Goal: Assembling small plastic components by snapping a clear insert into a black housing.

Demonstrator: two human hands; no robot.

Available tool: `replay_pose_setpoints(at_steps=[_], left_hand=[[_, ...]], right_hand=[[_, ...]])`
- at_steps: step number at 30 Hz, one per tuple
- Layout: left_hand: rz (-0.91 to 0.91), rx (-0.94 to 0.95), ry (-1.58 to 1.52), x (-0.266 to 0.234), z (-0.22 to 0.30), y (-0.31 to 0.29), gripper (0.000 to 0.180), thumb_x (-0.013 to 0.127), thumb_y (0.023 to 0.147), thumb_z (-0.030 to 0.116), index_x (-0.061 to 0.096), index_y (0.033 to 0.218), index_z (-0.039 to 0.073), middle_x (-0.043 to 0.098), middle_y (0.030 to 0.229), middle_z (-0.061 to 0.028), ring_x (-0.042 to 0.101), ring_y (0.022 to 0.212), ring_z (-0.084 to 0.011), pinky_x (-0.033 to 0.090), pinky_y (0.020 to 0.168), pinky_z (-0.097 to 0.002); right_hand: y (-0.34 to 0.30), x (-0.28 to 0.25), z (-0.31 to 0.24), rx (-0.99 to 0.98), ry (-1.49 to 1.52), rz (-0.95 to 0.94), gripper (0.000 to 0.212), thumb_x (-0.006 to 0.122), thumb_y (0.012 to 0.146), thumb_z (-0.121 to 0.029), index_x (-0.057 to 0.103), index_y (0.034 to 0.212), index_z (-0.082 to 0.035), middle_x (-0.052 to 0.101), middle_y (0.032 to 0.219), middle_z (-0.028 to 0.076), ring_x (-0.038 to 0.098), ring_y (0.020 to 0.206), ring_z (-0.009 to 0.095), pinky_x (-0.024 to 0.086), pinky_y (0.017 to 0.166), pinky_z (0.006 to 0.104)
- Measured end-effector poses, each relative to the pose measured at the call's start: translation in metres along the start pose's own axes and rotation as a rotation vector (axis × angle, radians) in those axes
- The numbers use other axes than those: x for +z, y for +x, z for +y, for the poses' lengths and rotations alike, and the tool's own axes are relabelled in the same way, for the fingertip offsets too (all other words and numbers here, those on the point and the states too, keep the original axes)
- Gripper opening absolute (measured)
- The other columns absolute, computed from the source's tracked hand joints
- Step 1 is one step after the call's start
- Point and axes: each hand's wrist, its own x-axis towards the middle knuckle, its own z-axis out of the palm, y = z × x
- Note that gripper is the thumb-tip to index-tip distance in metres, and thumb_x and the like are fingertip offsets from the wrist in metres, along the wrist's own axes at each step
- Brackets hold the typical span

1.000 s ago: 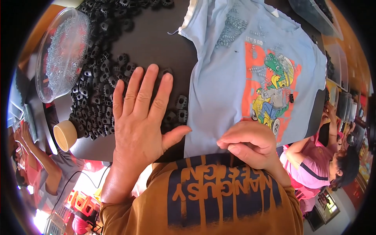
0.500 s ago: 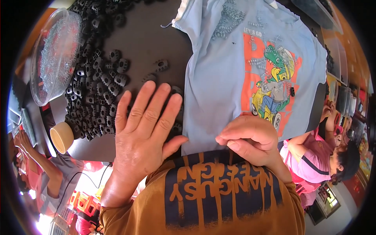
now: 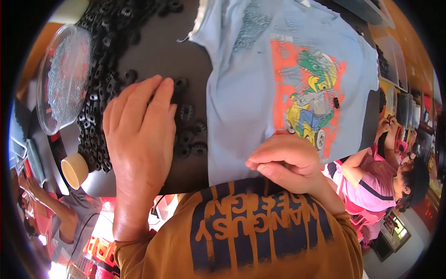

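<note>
My left hand [image 3: 139, 121] reaches palm down over the dark table, its fingers stretched out at the edge of a pile of small black toothed plastic pieces [image 3: 96, 95]. What lies under the palm is hidden. Several loose black pieces [image 3: 186, 113] lie beside its thumb. My right hand [image 3: 290, 162] hovers over the lower part of a light blue T-shirt [image 3: 237, 107] spread on the table. Its thumb and fingertips are pinched together, and anything between them is hidden. Small metal springs [image 3: 253, 25] are scattered on the shirt, along with one black piece [image 3: 336, 102].
A clear plastic tub [image 3: 41, 100] of springs stands at the far left, with a round yellow cup [image 3: 74, 171] nearer me. Clear bins [image 3: 392, 58] line the right side. A person in pink [image 3: 374, 179] sits at the right; another person's arm [image 3: 53, 207] shows at the left.
My left hand has moved left and slightly farther away, its fingers drawn closer together, uncovering loose black pieces. My right hand keeps its pinch; the whole view has shifted slightly.
</note>
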Motion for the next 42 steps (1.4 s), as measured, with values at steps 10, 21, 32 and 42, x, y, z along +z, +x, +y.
replay_pose_setpoints(at_steps=[10,21,32,42], left_hand=[[-0.064,0.124,-0.041,0.007,0.002,0.023,0.02,0.067,0.076,0.004,0.064,0.095,0.004,0.062,0.091,-0.0097,0.058,0.088,-0.029,0.043,0.084,-0.04],[-0.298,0.119,-0.703,-0.013,0.066,0.02,0.029,0.069,0.067,-0.007,0.06,0.093,0.002,0.064,0.087,-0.0126,0.06,0.072,-0.0263,0.047,0.065,-0.0338],[-0.233,-0.037,-0.687,0.009,0.073,0.068,0.011,0.06,0.08,-0.006,0.061,0.089,-0.001,0.06,0.08,-0.0092,0.057,0.07,-0.0183,0.045,0.064,-0.0272],[-0.25,0.209,-0.377,0.044,0.076,0.094,0.011,0.064,0.081,0.007,0.064,0.091,0.003,0.06,0.084,-0.0115,0.059,0.077,-0.032,0.046,0.067,-0.0388]], right_hand=[[0.0,-0.006,-0.002,-0.027,-0.028,-0.046,0.018,0.066,0.08,0.002,0.067,0.098,0.0,0.069,0.083,0.008,0.065,0.073,0.02,0.048,0.063,0.0301],[-0.008,-0.005,0.001,0.03,0.16,0.112,0.033,0.068,0.085,-0.006,0.059,0.116,0.0,0.061,0.105,0.008,0.06,0.08,0.014,0.047,0.062,0.0243],[-0.011,-0.008,0.002,-0.035,0.179,0.171,0.019,0.068,0.083,-0.003,0.063,0.101,-0.002,0.063,0.091,0.007,0.06,0.07,0.014,0.043,0.056,0.0247],[-0.01,-0.006,0.005,-0.048,0.171,0.145,0.018,0.068,0.082,-0.003,0.061,0.099,0.0,0.063,0.089,0.009,0.061,0.07,0.018,0.048,0.06,0.028]])
